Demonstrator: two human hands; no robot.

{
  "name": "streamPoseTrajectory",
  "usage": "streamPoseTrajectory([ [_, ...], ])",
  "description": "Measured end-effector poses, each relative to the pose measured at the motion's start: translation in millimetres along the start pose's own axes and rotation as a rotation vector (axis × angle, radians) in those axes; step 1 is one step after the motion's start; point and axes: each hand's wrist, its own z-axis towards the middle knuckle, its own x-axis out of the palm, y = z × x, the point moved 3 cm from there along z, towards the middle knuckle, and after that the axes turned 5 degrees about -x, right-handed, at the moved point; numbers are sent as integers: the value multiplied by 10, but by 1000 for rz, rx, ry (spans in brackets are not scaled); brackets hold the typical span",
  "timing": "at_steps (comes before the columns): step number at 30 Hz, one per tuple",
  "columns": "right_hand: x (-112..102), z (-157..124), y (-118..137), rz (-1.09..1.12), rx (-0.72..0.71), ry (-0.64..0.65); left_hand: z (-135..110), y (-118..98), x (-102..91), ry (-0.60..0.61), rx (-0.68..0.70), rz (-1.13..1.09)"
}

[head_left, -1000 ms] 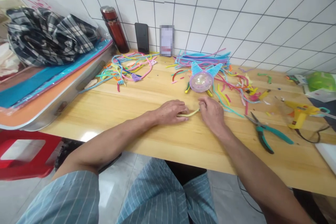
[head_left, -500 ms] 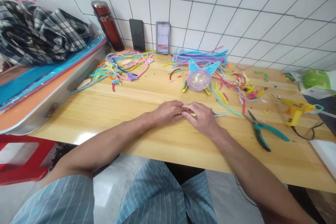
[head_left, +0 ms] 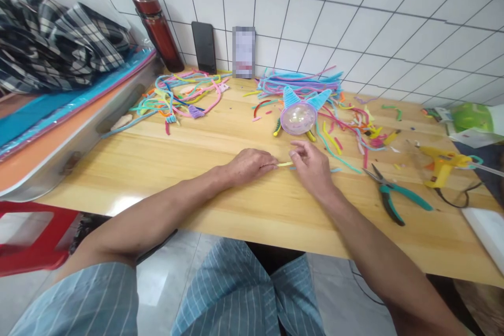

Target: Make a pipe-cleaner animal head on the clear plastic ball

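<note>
A short piece of yellow pipe cleaner (head_left: 284, 164) spans the small gap between my hands, low over the table. My left hand (head_left: 252, 166) pinches its left end, fingers pressed together and palm down. At the other end, the fingers of my right hand (head_left: 312, 167) close around the tip, with the index finger raised a little. A blue pipe cleaner (head_left: 336, 170) lies on the table, partly hidden under the right hand. Beyond the hands stands a clear round ornament (head_left: 298, 118) with a lilac rim, two blue pipe-cleaner ears and yellow feet.
Pliers (head_left: 388, 194) and a yellow glue gun (head_left: 443, 165) lie on the right. Loose pipe cleaners (head_left: 189, 95) are heaped at the back left, and a bundle (head_left: 301, 84) lies by the wall. A red flask (head_left: 159, 34) and two phones (head_left: 203, 48) lean there too.
My hands have drawn apart, the right one moving slightly right, and the yellow pipe cleaner now shows between them. The view has tilted slightly.
</note>
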Motion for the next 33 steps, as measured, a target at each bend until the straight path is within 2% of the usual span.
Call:
streamPoseTrajectory([
  [2,-56,-2,78,-155,-160,-96,-10,1,-4,-13,-14,3],
  [4,-92,-20,186,-264,-301,-133,-18,-2,-13,-30,-23,15],
  [6,-84,-50,284,-319,-383,-81,-25,-8,-25,-46,-16,25],
  [8,-26,-88,344,-342,-418,52,-30,-15,-36,-56,0,29],
  [11,80,-145,349,-351,-391,247,-32,-20,-37,-36,3,56],
  [15,126,-172,296,-361,-299,346,-23,-21,-23,11,-42,79],
  [22,65,-132,256,-499,-137,361,12,-23,-68,19,-91,78],
  [27,57,-133,267,-525,-108,345,3,-46,-87,53,-150,182],
  [33,66,-129,247,-500,-125,340,-7,-67,-102,57,-147,223],
])
